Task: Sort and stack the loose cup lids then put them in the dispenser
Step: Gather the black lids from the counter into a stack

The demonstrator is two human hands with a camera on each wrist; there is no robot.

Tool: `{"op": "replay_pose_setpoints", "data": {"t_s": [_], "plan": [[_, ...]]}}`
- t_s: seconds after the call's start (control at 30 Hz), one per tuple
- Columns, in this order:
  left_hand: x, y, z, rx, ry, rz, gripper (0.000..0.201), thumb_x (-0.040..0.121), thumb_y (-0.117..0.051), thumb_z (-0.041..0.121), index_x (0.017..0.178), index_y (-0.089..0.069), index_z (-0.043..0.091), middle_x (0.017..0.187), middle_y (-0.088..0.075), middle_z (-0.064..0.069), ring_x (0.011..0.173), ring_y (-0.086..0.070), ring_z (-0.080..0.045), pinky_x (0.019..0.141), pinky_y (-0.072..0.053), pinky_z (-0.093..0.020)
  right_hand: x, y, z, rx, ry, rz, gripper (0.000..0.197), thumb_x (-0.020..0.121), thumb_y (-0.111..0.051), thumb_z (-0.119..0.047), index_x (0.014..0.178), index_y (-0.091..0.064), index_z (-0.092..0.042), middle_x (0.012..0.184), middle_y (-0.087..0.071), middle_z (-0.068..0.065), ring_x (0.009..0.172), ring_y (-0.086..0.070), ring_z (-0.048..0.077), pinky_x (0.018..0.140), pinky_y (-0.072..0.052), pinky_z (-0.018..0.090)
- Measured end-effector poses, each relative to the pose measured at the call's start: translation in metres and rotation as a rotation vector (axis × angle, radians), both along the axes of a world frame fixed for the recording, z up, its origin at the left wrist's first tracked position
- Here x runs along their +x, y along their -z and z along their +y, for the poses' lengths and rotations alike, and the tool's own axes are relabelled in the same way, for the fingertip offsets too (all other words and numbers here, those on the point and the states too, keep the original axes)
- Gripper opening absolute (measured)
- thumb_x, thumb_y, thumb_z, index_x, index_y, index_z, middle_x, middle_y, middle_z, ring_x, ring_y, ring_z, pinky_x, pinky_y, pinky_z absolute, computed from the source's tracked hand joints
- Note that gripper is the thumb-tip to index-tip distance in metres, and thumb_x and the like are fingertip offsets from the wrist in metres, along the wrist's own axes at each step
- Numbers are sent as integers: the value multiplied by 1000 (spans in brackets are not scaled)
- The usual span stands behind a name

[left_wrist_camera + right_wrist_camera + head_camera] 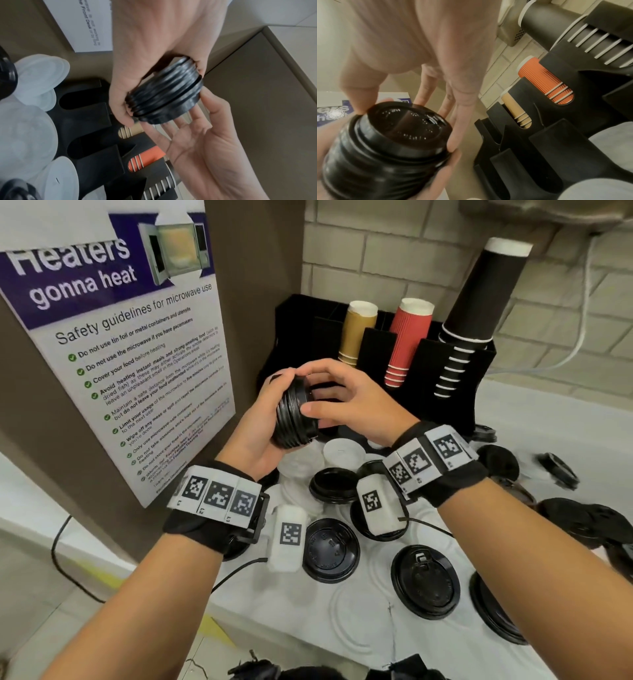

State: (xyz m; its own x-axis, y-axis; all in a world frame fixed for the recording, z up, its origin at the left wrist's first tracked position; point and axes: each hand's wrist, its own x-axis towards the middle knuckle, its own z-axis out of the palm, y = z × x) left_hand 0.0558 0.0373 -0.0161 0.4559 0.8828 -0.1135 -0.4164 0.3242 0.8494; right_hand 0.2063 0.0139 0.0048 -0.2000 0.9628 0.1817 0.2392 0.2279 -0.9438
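My left hand grips a stack of several black cup lids on its side, above the counter and in front of the black dispenser. My right hand pinches the stack's top lid by the rim, between thumb and a fingertip. The left wrist view shows the ribbed stack with a small gap under its top lid. Loose black lids and translucent white lids lie on the white counter below my hands.
The dispenser holds upside-down gold cups, red cups and a tall stack of black cups. A microwave safety poster hangs on the left wall. More black lids are scattered right. The counter edge runs at the lower left.
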Motion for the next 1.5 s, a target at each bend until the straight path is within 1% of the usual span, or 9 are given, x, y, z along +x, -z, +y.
{"op": "replay_pose_setpoints", "data": {"t_s": [0.27, 0.43, 0.53, 0.63, 0.87, 1.07, 1.13, 1.27, 1.5], "plan": [[4, -2, -6, 82, 30, 95, 50, 94, -52, 44, 139, -45, 23, 133, -60, -11, 116, -62, -32, 77, -58, -40, 1, 1, -5, 46, 13, -3, 44, 83, -73, -13, 123, -57, -23, 118, -57, -2, 108, -61, 13, 76, -59, 37], [-16, -20, 5, 197, -93, 136, 30, 80, -61, 26, 109, -52, 31, 102, -61, -4, 87, -63, -20, 70, -51, -39, -9, 0, 10, -132, 71, 130, 28, 99, -48, -25, 126, -51, -19, 122, -57, 6, 117, -56, 19, 90, -54, 36], [-31, -32, 15, 249, -149, 206, 29, 82, -60, 22, 107, -48, 30, 88, -53, 1, 71, -57, -13, 63, -46, -32, -25, 10, 25, -127, 98, -412, 27, 98, -50, -26, 119, -56, -11, 113, -58, 2, 108, -55, 15, 84, -47, 23], [-42, -36, 21, 274, -143, 258, 25, 92, -54, 14, 109, -46, 30, 86, -51, 3, 70, -54, -13, 63, -42, -31, -49, 28, 42, -136, -212, -988, 42, 93, -57, -37, 130, -53, -16, 131, -54, 5, 117, -51, 20, 91, -41, 25], [-43, -45, 20, 303, -93, 267, 31, 89, -57, 14, 114, -44, 27, 88, -51, 1, 62, -58, -11, 58, -44, -28, -95, 75, 79, -4, -440, -1364, 68, 82, -67, -44, 142, -39, -30, 122, -51, 10, 109, -50, 26, 92, -43, 37], [-51, -49, 19, 338, -84, 275, 44, 71, -62, 21, 113, -47, 28, 88, -51, 0, 64, -57, -12, 56, -45, -30, -120, 113, 101, 110, -493, -1652, 28, 84, -64, -36, 109, -56, -30, 123, -57, 9, 113, -54, 29, 95, -45, 43], [-54, -48, 20, 343, -86, 272, 45, 71, -62, 21, 112, -47, 28, 89, -51, 0, 64, -57, -13, 56, -46, -30, -124, 126, 109, 134, -476, -1728, 42, 78, -66, -43, 116, -50, -35, 128, -52, 7, 116, -48, 30, 95, -42, 46], [-57, -43, 24, 351, -94, 269, 44, 71, -63, 21, 112, -48, 28, 90, -52, -1, 65, -59, -13, 54, -48, -27, -115, 121, 115, 58, -509, -1631, 78, 69, -74, -51, 136, -35, -40, 134, -41, 10, 118, -43, 33, 96, -43, 47], [-58, -39, 26, 376, -91, 258, 39, 71, -64, 22, 107, -52, 32, 93, -51, 0, 70, -59, -13, 54, -49, -28, -62, 53, 94, -50, -185, -899, 69, 76, -72, -42, 135, -39, -32, 117, -49, 3, 106, -51, 22, 91, -47, 33]]}}
